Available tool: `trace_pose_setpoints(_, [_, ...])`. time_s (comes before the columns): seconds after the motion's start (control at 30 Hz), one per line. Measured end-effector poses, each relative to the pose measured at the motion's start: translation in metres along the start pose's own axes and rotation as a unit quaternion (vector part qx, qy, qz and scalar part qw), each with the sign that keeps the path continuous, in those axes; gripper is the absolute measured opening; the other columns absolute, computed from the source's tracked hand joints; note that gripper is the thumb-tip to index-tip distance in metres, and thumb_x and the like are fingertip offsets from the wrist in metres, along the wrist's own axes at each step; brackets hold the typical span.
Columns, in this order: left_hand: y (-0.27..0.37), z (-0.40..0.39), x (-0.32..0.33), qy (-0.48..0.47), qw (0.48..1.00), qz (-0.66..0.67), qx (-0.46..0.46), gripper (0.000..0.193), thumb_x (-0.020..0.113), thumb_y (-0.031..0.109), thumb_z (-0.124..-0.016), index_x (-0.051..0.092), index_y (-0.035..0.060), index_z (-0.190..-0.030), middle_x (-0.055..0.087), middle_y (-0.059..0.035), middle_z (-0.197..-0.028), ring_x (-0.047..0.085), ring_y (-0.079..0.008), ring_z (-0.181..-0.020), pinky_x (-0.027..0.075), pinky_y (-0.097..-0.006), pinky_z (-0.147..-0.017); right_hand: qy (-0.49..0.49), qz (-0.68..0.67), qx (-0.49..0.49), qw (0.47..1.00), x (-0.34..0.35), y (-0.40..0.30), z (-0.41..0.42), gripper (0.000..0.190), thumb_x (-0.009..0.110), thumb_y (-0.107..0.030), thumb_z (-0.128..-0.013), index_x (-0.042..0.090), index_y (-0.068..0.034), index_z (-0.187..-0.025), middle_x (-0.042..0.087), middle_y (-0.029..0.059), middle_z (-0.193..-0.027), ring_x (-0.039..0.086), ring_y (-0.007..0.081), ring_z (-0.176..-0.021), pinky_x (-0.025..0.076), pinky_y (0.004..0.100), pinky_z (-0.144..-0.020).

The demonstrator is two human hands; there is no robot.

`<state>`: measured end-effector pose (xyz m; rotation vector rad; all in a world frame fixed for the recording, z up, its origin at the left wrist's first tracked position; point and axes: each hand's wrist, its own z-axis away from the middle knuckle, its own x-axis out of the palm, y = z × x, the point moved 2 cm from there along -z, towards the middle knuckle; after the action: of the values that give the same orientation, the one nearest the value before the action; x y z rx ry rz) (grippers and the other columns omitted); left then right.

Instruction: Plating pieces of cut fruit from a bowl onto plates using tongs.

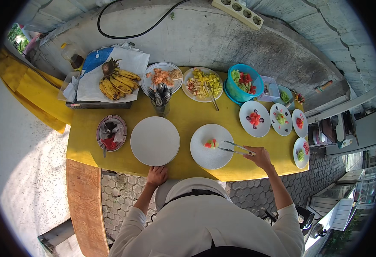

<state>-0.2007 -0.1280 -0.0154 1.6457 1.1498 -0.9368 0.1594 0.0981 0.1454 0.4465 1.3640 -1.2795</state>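
Note:
My right hand (258, 158) grips metal tongs (238, 148), whose tips reach over a white plate (201, 158). Near that plate's middle sits a small cluster of red and pale green fruit pieces (210, 143), just left of the tong tips. My left hand (157, 175) rests at the front edge of the yellow table, by the rim of a bare white plate (155, 141); I see nothing in it. Behind the tongs stands a turquoise bowl (229, 84) of cut red and green fruit. Beside it a white plate (188, 91) holds yellow and pale diced fruit, with a utensil on it.
Plates with arranged fruit (255, 128) line the right side. Behind are a plate of orange pieces (162, 74), a glass of cutlery (161, 104) and bananas (120, 82). A patterned plate (122, 122) with wrappers sits left. A wooden bench (84, 202) adjoins the table (85, 141).

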Motion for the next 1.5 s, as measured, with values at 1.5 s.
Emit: trace_pose_setpoints(1.5, [-0.004,0.014,0.007,-0.074,0.997,-0.002,-0.022,0.036,0.061,0.030,-0.067,0.057,0.0116,-0.098,0.055,-0.0017,-0.096,0.048,-0.0192,-0.096,0.040,-0.0411,-0.080,0.237,0.387,0.017,0.891,-0.087,0.072,-0.273,0.033,0.062,-0.025,-0.073,0.057,-0.029,-0.106,0.060,0.0045,-0.072,0.061,0.0235,-0.063,0.050,0.0355,-0.054])
